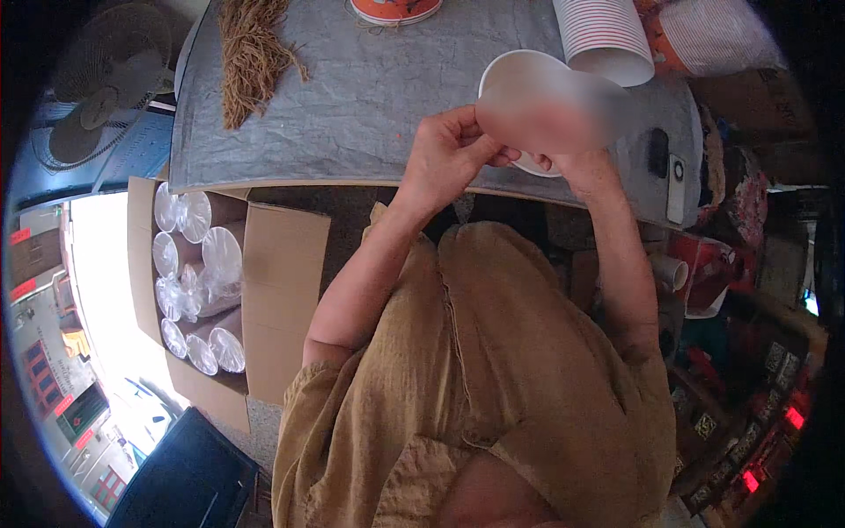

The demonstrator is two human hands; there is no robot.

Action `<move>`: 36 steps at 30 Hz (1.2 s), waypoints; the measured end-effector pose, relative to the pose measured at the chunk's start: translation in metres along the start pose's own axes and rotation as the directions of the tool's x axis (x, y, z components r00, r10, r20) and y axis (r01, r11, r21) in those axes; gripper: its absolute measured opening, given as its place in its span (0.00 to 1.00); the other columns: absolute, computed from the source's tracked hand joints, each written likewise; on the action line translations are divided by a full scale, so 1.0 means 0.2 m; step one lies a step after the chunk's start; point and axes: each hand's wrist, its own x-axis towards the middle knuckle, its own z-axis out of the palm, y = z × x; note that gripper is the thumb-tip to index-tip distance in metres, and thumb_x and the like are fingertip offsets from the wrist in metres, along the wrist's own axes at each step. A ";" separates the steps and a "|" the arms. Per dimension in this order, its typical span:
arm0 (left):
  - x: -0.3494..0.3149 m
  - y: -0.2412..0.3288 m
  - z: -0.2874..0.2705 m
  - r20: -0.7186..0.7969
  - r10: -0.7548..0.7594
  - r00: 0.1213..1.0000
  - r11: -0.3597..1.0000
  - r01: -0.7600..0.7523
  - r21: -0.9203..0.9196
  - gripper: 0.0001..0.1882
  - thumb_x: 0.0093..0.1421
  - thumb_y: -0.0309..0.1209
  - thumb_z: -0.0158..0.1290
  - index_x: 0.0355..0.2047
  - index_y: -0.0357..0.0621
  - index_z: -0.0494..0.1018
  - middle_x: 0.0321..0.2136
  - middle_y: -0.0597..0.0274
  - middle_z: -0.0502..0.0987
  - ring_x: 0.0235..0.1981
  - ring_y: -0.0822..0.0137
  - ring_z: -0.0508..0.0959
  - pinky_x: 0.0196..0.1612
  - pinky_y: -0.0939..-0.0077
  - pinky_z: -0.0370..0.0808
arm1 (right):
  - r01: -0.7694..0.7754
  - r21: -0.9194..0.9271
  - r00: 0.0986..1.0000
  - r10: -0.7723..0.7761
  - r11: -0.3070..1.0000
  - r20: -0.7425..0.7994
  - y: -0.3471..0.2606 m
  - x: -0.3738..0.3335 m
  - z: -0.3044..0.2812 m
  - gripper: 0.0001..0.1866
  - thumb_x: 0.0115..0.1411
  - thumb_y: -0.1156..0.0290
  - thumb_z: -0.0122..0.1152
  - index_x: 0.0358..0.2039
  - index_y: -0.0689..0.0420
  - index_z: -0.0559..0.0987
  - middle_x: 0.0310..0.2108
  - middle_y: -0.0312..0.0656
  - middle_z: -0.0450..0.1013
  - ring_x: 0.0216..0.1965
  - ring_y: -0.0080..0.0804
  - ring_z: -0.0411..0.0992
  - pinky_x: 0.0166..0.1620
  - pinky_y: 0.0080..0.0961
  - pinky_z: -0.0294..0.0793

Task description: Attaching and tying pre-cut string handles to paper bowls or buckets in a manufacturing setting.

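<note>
Over the table's near edge, both hands are at a white paper bowl [498, 67], whose middle is lost in a blurred patch. My left hand [444, 163] is beside the bowl's left rim, thumb and fingers closed in a pinch; what lies between them is too small to make out. At the lower right, my right hand [581, 167] is closed on the bowl. Curled fingertips show near the lower rim, while the blur hides most of its fingers. Just beyond, a stack of white paper bowls [603, 35] with red rim lines lies on its side.
A grey cloth [352, 114] covers the table. On it are a bundle of brown fibre cords [246, 62], an orange bowl [396, 9], wrapped bowls [717, 40] and a phone-like white device [676, 189]. Left stands a cardboard box [286, 282] of plastic-sleeved stacks; a fan [101, 97] is behind.
</note>
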 end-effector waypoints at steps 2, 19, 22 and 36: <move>-0.01 0.00 0.00 0.002 0.015 1.000 1.000 -0.015 0.014 0.07 0.67 0.24 0.54 0.42 0.30 0.75 0.33 0.56 0.82 0.35 0.70 0.83 0.40 0.77 0.83 | 0.018 0.021 1.000 -0.018 1.000 0.007 0.01 0.00 0.00 0.05 0.63 0.73 0.59 0.36 0.60 0.75 0.21 0.28 0.68 0.21 0.13 0.63 0.23 0.14 0.60; 0.00 0.00 -0.01 0.093 -0.001 0.996 0.991 -0.011 0.130 0.07 0.69 0.28 0.54 0.42 0.36 0.73 0.35 0.60 0.81 0.37 0.71 0.82 0.41 0.78 0.79 | -0.211 0.455 0.976 0.158 0.865 0.151 -0.02 -0.01 -0.06 0.07 0.62 0.69 0.54 0.34 0.60 0.73 0.17 0.30 0.62 0.15 0.16 0.57 0.19 0.15 0.56; 0.00 0.00 -0.02 0.086 -0.003 0.996 0.995 -0.006 0.102 0.07 0.68 0.28 0.54 0.42 0.37 0.73 0.35 0.60 0.81 0.36 0.71 0.82 0.41 0.78 0.78 | -0.180 0.430 0.984 0.165 0.884 0.073 -0.03 0.00 -0.07 0.10 0.65 0.66 0.54 0.36 0.60 0.75 0.18 0.30 0.62 0.15 0.16 0.57 0.18 0.15 0.56; 0.00 0.01 -0.01 0.070 -0.005 0.998 0.995 -0.002 0.100 0.08 0.68 0.28 0.54 0.43 0.35 0.73 0.36 0.59 0.81 0.36 0.71 0.82 0.40 0.79 0.78 | -0.044 0.197 0.997 0.032 0.979 0.068 0.01 -0.01 -0.07 0.10 0.66 0.66 0.60 0.37 0.61 0.80 0.19 0.28 0.66 0.18 0.13 0.61 0.20 0.14 0.59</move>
